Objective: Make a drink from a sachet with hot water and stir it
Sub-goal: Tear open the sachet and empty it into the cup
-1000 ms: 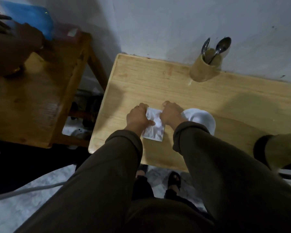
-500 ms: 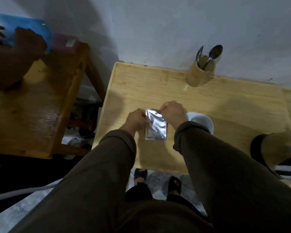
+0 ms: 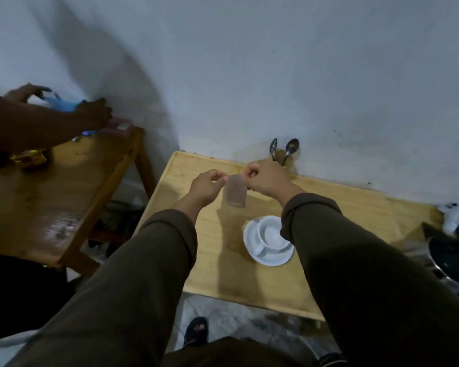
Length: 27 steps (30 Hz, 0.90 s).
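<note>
A small silvery sachet (image 3: 235, 193) hangs upright in the air above the light wooden table (image 3: 276, 282). My left hand (image 3: 208, 185) pinches its top left corner and my right hand (image 3: 266, 178) pinches its top right corner. Below and to the right, a white cup (image 3: 272, 234) stands on a white saucer (image 3: 252, 243); my right sleeve covers part of both. Two spoons (image 3: 289, 149) stick up from a holder at the wall, mostly hidden behind my right hand.
A dark kettle or pot (image 3: 451, 260) sits at the table's right edge. A second, darker wooden table (image 3: 51, 207) stands to the left, where another person's hands (image 3: 90, 115) handle a blue object. The wall runs close behind both tables.
Both hands have lifted the sachet off the table and raised it toward the wall. The view has tilted up, and the cup and saucer now show in front of my right arm.
</note>
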Available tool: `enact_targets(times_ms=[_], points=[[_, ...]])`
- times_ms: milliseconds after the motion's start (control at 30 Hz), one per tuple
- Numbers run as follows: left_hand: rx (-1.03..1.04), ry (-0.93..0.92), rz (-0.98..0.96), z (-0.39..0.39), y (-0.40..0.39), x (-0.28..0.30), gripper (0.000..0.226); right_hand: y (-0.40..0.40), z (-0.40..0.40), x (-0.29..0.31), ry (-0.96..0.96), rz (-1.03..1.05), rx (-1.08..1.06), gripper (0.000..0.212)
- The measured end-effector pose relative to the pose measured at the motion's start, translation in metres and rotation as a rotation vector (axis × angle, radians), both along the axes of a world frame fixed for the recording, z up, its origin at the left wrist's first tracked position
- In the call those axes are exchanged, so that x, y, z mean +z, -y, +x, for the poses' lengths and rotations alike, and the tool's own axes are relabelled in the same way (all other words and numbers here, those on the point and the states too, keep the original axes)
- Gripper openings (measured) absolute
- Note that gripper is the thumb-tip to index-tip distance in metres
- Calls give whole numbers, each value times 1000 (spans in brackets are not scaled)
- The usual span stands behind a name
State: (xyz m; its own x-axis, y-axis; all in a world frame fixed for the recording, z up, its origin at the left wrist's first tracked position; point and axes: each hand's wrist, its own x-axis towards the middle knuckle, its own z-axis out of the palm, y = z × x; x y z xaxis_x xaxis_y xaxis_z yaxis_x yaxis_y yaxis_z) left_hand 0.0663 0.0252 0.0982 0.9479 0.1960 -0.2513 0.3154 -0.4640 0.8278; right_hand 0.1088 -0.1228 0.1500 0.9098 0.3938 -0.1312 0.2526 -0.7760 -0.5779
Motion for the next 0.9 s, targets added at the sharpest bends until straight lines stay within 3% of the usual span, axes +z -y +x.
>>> enact_targets(times_ms=[100,167,267,400,500,700,800,900], points=[[-13,137,-10,0,24,24,36,24,-3,21,7,25,74,4],[-72,178,27,0,38,33,33,39,-4,29,-20,58,80,11],[-107,180,26,-1,56,38,22,59,-5,39,-21,41,60,23],[-100,196,36,-4,77,45,17,82,-4,49,20,30,-5,12],[-93,217,42,-7,93,50,16,95,-3,50,57,68,-39,22],[-14,258,-38,-16,120,54,17,108,-7,47,98,134,-23,11],[54,232,17,-18,126,49,15,111,-9,40,112,157,-4,3],[81,213,57,-21,130,46,15,113,-11,35,109,187,10,10]])
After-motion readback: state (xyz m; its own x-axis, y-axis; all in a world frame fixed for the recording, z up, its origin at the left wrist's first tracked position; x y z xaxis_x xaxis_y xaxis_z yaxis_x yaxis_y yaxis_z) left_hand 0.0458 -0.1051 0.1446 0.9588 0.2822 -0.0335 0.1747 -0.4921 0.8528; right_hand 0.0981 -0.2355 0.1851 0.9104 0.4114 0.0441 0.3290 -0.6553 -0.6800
